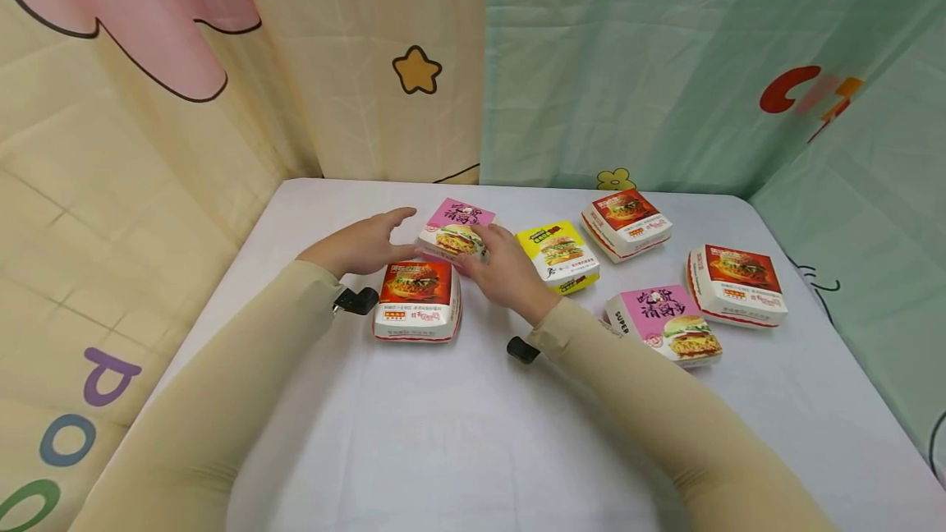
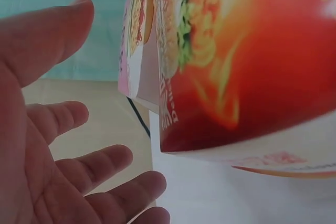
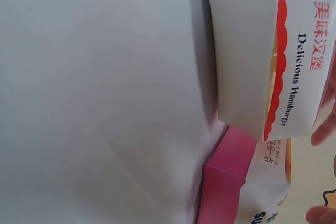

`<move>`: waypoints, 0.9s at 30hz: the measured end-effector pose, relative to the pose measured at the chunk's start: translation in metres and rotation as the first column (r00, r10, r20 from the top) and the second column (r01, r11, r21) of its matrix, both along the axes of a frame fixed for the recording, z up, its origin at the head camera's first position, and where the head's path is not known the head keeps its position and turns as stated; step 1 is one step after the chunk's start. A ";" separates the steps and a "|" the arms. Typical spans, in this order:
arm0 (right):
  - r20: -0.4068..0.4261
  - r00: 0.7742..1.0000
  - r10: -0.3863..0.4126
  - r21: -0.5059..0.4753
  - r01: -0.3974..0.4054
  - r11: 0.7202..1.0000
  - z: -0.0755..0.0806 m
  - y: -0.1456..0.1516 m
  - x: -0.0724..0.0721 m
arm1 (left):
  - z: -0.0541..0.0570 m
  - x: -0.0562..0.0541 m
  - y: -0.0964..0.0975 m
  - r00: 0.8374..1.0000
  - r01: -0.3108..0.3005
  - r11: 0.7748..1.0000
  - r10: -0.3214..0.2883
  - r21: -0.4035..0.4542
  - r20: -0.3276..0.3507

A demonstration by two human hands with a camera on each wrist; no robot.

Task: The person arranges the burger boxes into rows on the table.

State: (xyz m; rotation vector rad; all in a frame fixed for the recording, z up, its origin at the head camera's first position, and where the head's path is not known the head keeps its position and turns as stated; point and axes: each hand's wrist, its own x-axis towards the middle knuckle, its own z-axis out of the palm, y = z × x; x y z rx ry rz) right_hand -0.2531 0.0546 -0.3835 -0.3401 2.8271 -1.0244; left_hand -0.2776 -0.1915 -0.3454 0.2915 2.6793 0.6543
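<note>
A pink-topped burger box point(image 1: 456, 216) lies directly behind a red-topped burger box point(image 1: 417, 282) on the table. My left hand point(image 1: 362, 243) is at the pink box's left side; its spread fingers hold nothing in the left wrist view. Over the pink box's right edge reaches my right hand point(image 1: 506, 269), its thumb and fingers apart; whether they touch the box is unclear. In the right wrist view, fingertips show at the right edge, beside the red box's white side point(image 3: 299, 66) and the pink box point(image 3: 231, 177).
A yellow burger box point(image 1: 559, 253) stands just right of my right hand. Farther right are two more red-topped boxes point(image 1: 628, 224) point(image 1: 739, 286) and a second pink box point(image 1: 668, 323), partly behind my right forearm. Curtains hang around the white-covered table point(image 1: 414, 433).
</note>
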 end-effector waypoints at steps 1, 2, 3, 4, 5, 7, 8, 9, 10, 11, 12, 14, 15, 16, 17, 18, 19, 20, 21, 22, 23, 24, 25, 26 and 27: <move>-0.001 1.000 -0.005 0.003 0.005 1.000 0.000 0.000 -0.001 | 0.000 -0.001 0.002 1.000 0.004 1.000 -0.004 -0.004 0.003; -0.007 1.000 -0.009 0.009 0.009 1.000 -0.001 -0.001 -0.002 | 0.000 -0.003 0.003 1.000 0.011 1.000 -0.011 -0.009 0.002; -0.012 1.000 -0.014 0.013 0.014 1.000 -0.001 -0.001 -0.003 | 0.000 -0.004 0.005 1.000 0.018 1.000 -0.018 -0.013 0.002; -0.018 1.000 -0.018 0.017 0.019 1.000 -0.002 -0.002 -0.005 | -0.001 -0.006 0.006 1.000 0.025 1.000 -0.025 -0.014 0.003; -0.026 0.999 -0.023 0.022 0.024 0.999 -0.002 -0.002 -0.006 | -0.001 -0.007 0.008 0.999 0.033 0.999 -0.033 -0.018 0.002; -0.036 0.999 -0.033 0.028 0.034 0.999 -0.003 -0.003 -0.008 | -0.002 -0.010 0.011 0.999 0.046 0.999 -0.046 -0.026 0.003; -0.039 0.999 -0.037 0.032 0.038 0.999 -0.003 -0.003 -0.008 | -0.002 -0.012 0.012 0.999 0.052 0.998 -0.052 -0.029 0.004; -0.039 0.998 -0.039 0.036 0.041 0.999 -0.004 -0.004 -0.009 | -0.003 -0.013 0.014 0.998 0.055 0.998 -0.054 -0.035 0.007; -0.036 0.999 -0.041 0.040 0.043 0.998 -0.004 -0.004 -0.010 | -0.003 -0.014 0.015 0.998 0.057 0.998 -0.056 -0.038 0.010; -0.029 0.999 -0.043 0.044 0.045 0.998 -0.005 -0.004 -0.011 | -0.004 -0.016 0.016 0.998 0.058 0.997 -0.058 -0.042 0.014; -0.021 0.999 -0.045 0.047 0.046 0.998 -0.006 -0.005 -0.012 | -0.004 -0.017 0.017 0.998 0.061 0.997 -0.060 -0.044 0.016; -0.005 0.999 -0.049 0.051 0.049 0.998 -0.007 -0.005 -0.013 | -0.006 -0.019 0.019 0.998 0.066 0.997 -0.065 -0.047 0.021; 0.001 0.999 -0.050 0.054 0.050 0.997 -0.007 -0.006 -0.014 | -0.006 -0.020 0.020 0.997 0.074 0.996 -0.073 -0.049 0.023; 0.007 0.999 -0.052 0.055 0.052 0.997 -0.008 -0.006 -0.014 | -0.007 -0.020 0.021 0.997 0.081 0.996 -0.080 -0.048 0.025; 0.010 0.999 -0.053 0.058 0.053 0.997 -0.008 -0.006 -0.014 | -0.007 -0.021 0.021 0.996 0.087 0.995 -0.086 -0.048 0.028; 0.014 0.998 -0.055 0.062 0.054 0.997 -0.008 -0.007 -0.015 | -0.007 -0.021 0.022 0.995 0.096 0.994 -0.095 -0.049 0.028; 0.014 0.998 -0.055 0.068 0.054 0.996 -0.009 -0.007 -0.015 | -0.007 -0.021 0.023 0.994 0.104 0.993 -0.103 -0.053 0.028; 0.016 0.998 -0.057 0.074 0.056 0.996 -0.009 -0.008 -0.016 | -0.007 -0.021 0.023 0.993 0.112 0.992 -0.111 -0.057 0.027; 0.020 0.998 -0.060 0.080 0.058 0.995 -0.009 -0.008 -0.016 | -0.007 -0.021 0.024 0.993 0.120 0.991 -0.119 -0.062 0.025; 0.023 0.998 -0.061 0.086 0.059 0.995 -0.009 -0.008 -0.017 | -0.007 -0.021 0.024 0.992 0.123 0.990 -0.121 -0.068 0.025; 0.025 0.998 -0.063 0.094 0.060 0.994 -0.010 -0.009 -0.018 | -0.007 -0.021 0.025 0.992 0.124 0.989 -0.123 -0.075 0.024; 0.026 0.998 -0.063 0.102 0.060 0.993 -0.010 -0.009 -0.019 | -0.007 -0.022 0.025 0.992 0.127 0.988 -0.125 -0.084 0.021; 0.028 0.998 -0.063 0.110 0.060 0.992 -0.011 -0.009 -0.020 | -0.007 -0.022 0.025 0.992 0.129 0.987 -0.127 -0.091 0.021; 0.031 0.998 -0.063 0.120 0.059 0.991 -0.011 -0.009 -0.021 | -0.007 -0.022 0.025 0.992 0.129 0.987 -0.127 -0.097 0.022; 0.032 0.998 -0.060 0.129 0.056 0.990 -0.011 -0.009 -0.022 | -0.007 -0.023 0.025 0.991 0.130 0.986 -0.128 -0.103 0.023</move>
